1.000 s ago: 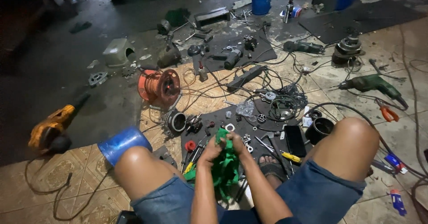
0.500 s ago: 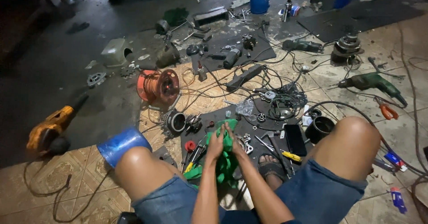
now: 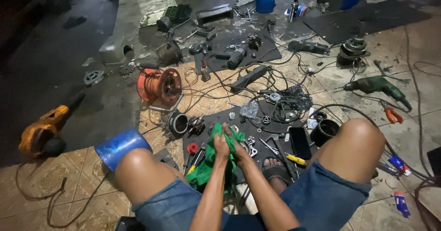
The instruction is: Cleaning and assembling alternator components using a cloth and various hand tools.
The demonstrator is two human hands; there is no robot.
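- Right now both hands are bunching a green cloth (image 3: 209, 159) between the knees, low at the centre of the view.
- Left hand (image 3: 221, 144) is closing tight round the cloth's upper fold; right hand (image 3: 237, 144) is pressing against it from the other side, fingers curled into the same wad.
- Cloth is looking soft, light and limp, hanging down in loose folds; probably easiest to grip at the gathered top, since the tail is drooping freely.
- Lying just beyond the hands on a dark mat (image 3: 257, 130): a black phone (image 3: 300, 142), a yellow-handled screwdriver (image 3: 295, 159) and small metal parts.
- Sitting further left are an orange cable reel (image 3: 159, 85) and a blue cylinder (image 3: 120, 145) beside the left knee.
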